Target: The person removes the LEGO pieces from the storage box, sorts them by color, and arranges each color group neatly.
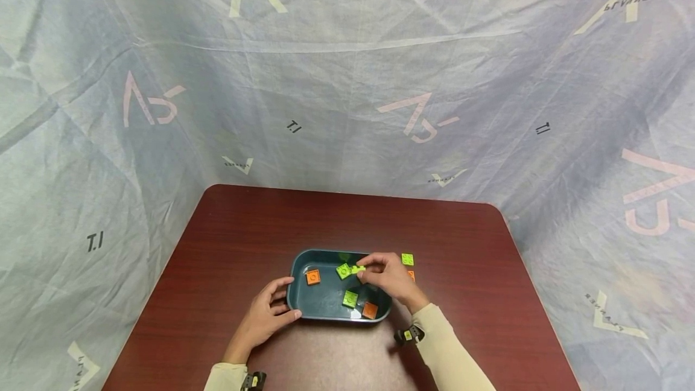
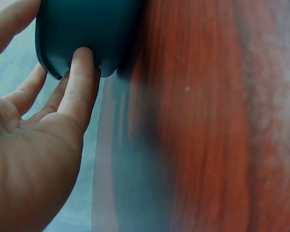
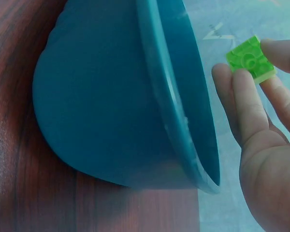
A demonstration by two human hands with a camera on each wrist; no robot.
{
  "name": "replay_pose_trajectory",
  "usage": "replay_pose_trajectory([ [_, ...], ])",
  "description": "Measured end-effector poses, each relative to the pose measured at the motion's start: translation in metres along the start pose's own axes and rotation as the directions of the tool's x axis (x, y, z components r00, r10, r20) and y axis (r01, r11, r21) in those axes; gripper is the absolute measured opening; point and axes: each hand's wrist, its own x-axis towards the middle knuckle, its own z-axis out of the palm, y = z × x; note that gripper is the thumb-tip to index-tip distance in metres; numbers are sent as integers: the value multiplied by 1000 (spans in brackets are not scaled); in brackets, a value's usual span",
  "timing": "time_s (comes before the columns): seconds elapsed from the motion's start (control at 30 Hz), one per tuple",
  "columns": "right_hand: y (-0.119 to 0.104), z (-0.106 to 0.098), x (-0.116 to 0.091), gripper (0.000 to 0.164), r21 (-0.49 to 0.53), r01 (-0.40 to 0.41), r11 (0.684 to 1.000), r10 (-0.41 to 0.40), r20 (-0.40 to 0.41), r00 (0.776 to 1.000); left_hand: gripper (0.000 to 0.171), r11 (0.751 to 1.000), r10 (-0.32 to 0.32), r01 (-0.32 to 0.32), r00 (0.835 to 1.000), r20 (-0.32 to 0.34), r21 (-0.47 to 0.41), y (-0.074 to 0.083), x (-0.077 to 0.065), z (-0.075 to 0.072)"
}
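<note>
A dark teal tray [image 1: 324,300] stands on the table, with orange and green toy building bricks inside. My left hand [image 1: 264,317] holds the tray's left end between spread thumb and fingers; in the left wrist view several fingers [image 2: 79,92] touch its outer wall. Over the tray's right part, my right hand [image 1: 392,279] pinches a lime green brick [image 3: 247,58] between thumb and fingertips. Below lie an orange brick [image 1: 312,277] at left, a green brick [image 1: 343,271] near the middle, another green brick [image 1: 350,299] nearer the front, and an orange brick [image 1: 370,310] in the front right corner.
Right of the tray, a green brick [image 1: 407,259] lies on the reddish-brown table [image 1: 461,246]. An orange brick [image 1: 411,274] beside it is partly hidden by my right hand. Grey printed sheeting [image 1: 347,89] hangs behind and on both sides.
</note>
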Motion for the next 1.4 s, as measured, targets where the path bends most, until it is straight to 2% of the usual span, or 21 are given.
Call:
replay_pose_trajectory([
  [0.17, -2, -4, -2, 26, 40, 0, 999, 0, -17, 1000, 83, 1000, -4, 4, 1000, 7, -11, -1, 0, 0],
  [0.3, -1, -7, -4, 27, 17, 9, 1000, -8, -45, 999, 83, 1000, 3, -3, 1000, 10, -11, 0, 0, 0],
  [0.67, 0, -19, -9, 45, 19, -3, 1000, 5, -125, 992, 81, 1000, -1, 1, 1000, 3, -7, 1, -1, 0],
  [1.0, 10, -35, -16, 52, 36, -64, 997, 71, -227, 971, 81, 1000, -4, 4, 1000, 9, -11, 2, -1, 0],
  [1.13, 15, -47, -20, 50, 30, -104, 994, 108, -276, 955, 80, 1000, -6, 6, 1000, 3, -4, 3, -1, 0],
  [1.4, 25, -71, -27, 50, 44, -110, 993, 118, -345, 931, 80, 1000, -8, 8, 1000, -2, -2, 3, -1, 1],
])
